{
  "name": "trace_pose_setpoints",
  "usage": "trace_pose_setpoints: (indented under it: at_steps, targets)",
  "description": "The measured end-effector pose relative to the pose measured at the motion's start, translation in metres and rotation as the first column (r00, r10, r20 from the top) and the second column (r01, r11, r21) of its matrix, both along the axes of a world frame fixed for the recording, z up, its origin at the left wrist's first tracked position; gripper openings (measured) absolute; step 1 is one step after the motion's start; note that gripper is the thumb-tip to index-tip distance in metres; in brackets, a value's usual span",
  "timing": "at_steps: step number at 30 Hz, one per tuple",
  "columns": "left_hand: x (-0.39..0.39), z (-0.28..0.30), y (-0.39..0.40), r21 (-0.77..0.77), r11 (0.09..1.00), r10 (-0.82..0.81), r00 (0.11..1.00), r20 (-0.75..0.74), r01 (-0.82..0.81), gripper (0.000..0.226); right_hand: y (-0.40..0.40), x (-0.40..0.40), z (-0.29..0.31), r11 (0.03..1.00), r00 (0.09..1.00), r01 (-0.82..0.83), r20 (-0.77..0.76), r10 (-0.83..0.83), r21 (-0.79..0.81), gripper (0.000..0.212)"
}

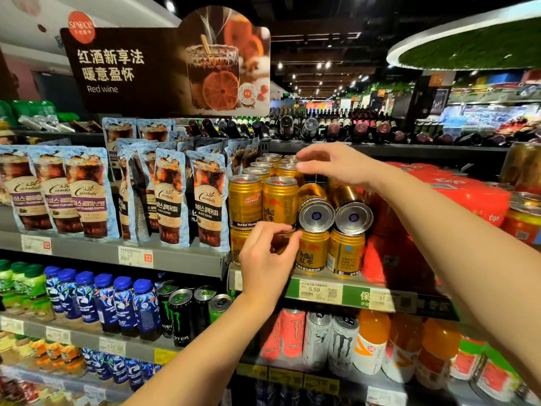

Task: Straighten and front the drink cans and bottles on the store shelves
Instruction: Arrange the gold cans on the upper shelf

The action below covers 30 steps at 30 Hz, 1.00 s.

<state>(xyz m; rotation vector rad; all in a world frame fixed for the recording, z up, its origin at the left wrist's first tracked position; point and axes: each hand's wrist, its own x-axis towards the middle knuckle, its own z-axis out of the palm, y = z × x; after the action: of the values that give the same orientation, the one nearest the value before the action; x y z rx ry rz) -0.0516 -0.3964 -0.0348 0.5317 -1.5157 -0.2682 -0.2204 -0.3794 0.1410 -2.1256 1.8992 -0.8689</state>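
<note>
Left fingers [278, 230] curled loosely, thumb and forefinger a little apart, tips at the seam where the upper gold cans meet the lower row, just in front of a half-hidden lower gold can [279, 243]; whether touching it, cannot tell. Left hand [265, 259] reaching up from below, bare forearm crossing the energy drink cans [183, 315] on the shelf underneath.

Right fingers [306, 165] bunched and pointing left, tips together over the tops of the rear gold cans [273, 162]; no can visibly pinched, grip unclear. Right hand [336, 165] hovering above the stack, forearm running down to the right edge.

Between the hands: two upright gold cans [263, 200] stacked on the lower row, and just right of them two tipped cans [333, 212] lying on their sides, silver ends facing outward, resting atop two upright Red Bull cans [329, 250]. All on the middle shelf [351, 294], above a price tag [319, 291] reading 5.59.

Left of the cans, coffee pouches [167, 197] standing in rows. Right of them, red shrink-wrapped packs [456, 189]. Below, blue bottles [117, 300] and orange bottles [371, 338].
</note>
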Motion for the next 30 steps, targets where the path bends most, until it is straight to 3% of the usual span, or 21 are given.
trace_pose_setpoints:
  at_steps: [3,7,11,14,17,22,26,28,30]
  targets:
    - [-0.010,0.015,0.007,-0.065,0.998,-0.011,0.993,0.121,0.019,0.019,0.008,-0.018,0.007,0.985,0.970,0.160,-0.173,-0.168,-0.058,0.038]
    - [-0.018,0.058,0.008,-0.120,0.992,0.014,0.913,0.409,0.038,0.025,0.013,-0.035,0.010,0.966,0.876,0.241,-0.449,-0.174,0.095,0.039]
    - [-0.025,0.122,-0.005,-0.134,0.991,0.119,0.636,0.763,-0.025,0.053,0.016,-0.041,0.010,0.931,0.829,0.266,-0.552,-0.088,0.250,0.055]
    - [-0.032,0.156,-0.024,-0.010,0.997,0.044,0.443,0.896,-0.078,0.072,0.018,-0.046,0.010,0.904,0.823,0.309,-0.560,-0.098,0.296,0.080]
    - [-0.041,0.174,-0.041,0.076,0.990,-0.039,0.283,0.958,-0.119,0.074,0.013,-0.053,0.008,0.878,0.822,0.347,-0.558,-0.116,0.329,0.119]
    - [-0.057,0.185,-0.065,0.211,0.962,-0.194,0.110,0.975,-0.172,0.083,0.010,-0.059,0.010,0.858,0.817,0.375,-0.562,-0.126,0.351,0.112]
    - [-0.065,0.189,-0.076,0.250,0.940,-0.265,-0.035,0.964,-0.232,0.096,0.010,-0.061,0.012,0.829,0.833,0.376,-0.544,-0.106,0.414,0.129]
    - [-0.068,0.188,-0.079,0.301,0.926,-0.324,-0.069,0.943,-0.229,0.092,0.010,-0.061,0.012,0.821,0.847,0.371,-0.520,-0.108,0.434,0.137]
    - [-0.070,0.188,-0.084,0.373,0.903,-0.395,-0.071,0.916,-0.215,0.083,0.009,-0.063,0.012,0.824,0.865,0.349,-0.491,-0.099,0.448,0.131]
